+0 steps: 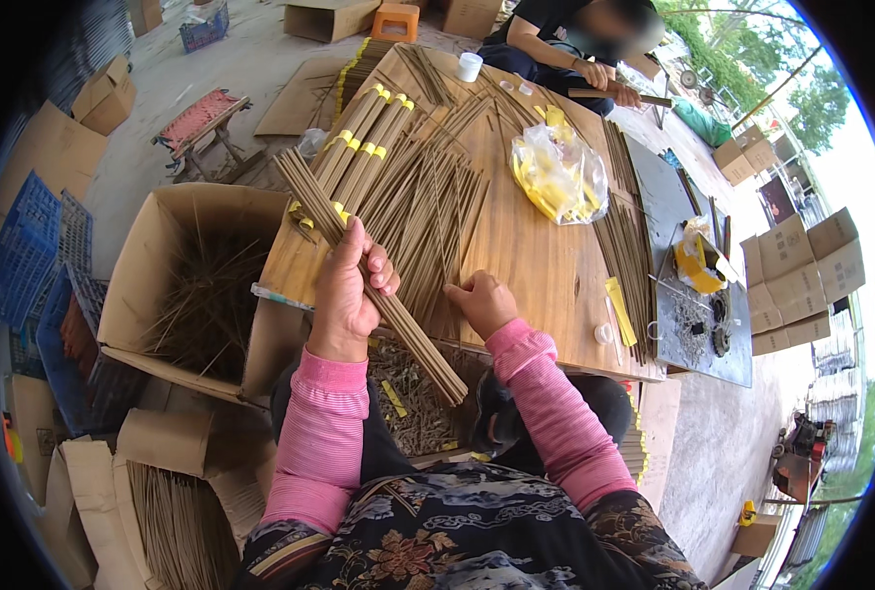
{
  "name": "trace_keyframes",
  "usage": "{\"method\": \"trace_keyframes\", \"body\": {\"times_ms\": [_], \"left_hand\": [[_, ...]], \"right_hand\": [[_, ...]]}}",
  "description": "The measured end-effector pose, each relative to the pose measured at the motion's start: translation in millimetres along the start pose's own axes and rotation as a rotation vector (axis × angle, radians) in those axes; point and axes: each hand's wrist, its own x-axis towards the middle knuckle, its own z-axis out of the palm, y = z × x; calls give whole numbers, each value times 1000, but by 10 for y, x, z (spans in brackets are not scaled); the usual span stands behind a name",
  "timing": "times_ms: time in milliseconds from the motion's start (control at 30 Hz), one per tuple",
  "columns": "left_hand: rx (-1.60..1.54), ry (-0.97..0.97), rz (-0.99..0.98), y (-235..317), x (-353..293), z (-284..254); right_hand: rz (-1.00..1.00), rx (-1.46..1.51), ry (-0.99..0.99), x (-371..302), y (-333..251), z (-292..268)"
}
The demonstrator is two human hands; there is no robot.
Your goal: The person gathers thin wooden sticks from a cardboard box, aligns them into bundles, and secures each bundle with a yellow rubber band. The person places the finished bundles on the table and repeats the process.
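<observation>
My left hand (351,295) is wrapped round a slanting bundle of thin brown sticks (413,344), which look like incense sticks. The bundle is held above the table's near edge. To its right, my right hand (483,301) has curled fingers, with thumb and forefinger pinched at the near end of a thin brown stick (444,236). That stick lies among many loose brown sticks (408,221) fanned across the wooden table (545,285). Beyond my left hand, finished-looking bundles with yellow bands (366,147) lie side by side.
A clear bag of yellow wrappers (558,175) and a white cup (470,67) stand on the table. Cardboard boxes of sticks (127,295) are at left. A dark board (693,334) with a yellow container (701,264) adjoins at right. Across the table, a person's hands (609,84) hold sticks.
</observation>
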Motion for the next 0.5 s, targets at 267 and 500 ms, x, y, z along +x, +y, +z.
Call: {"method": "trace_keyframes", "body": {"times_ms": [267, 500], "left_hand": [[-17, 9, -18, 21, -17, 9], [-10, 28, -39, 12, -17, 35]], "right_hand": [[-36, 30, 64, -48, -27, 0], [-124, -21, 85, -48, -21, 107]]}}
